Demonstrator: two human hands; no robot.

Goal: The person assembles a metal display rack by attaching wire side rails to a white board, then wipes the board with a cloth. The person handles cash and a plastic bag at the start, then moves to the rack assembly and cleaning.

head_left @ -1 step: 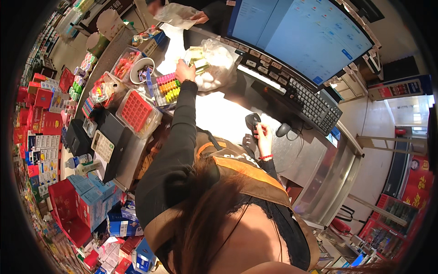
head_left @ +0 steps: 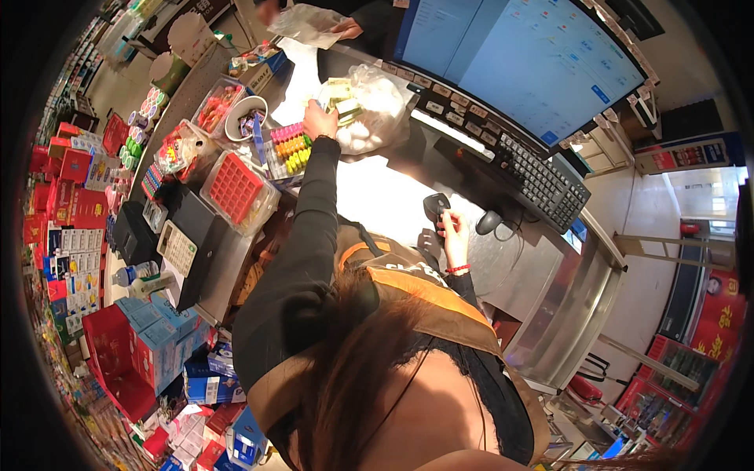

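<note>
Hardly anything has been shifted since the earlier frame. By the left hand (head_left: 321, 122), fingers curled, a yellow-green packet (head_left: 342, 111) is touched at the left side of the plastic bag (head_left: 382, 106); whether it is gripped cannot be told. Below and right of the bag, a black scanner (head_left: 435, 206) is held in the closed right hand (head_left: 454, 229). Sunlit counter (head_left: 373, 188) is left open between; leftward, the bag is crowded by colourful packs (head_left: 292, 149).

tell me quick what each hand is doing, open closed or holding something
Left hand: at the yellow-green packaging; whether it grips it cannot be told.
Right hand: closed, holding the black handheld scanner.
</note>
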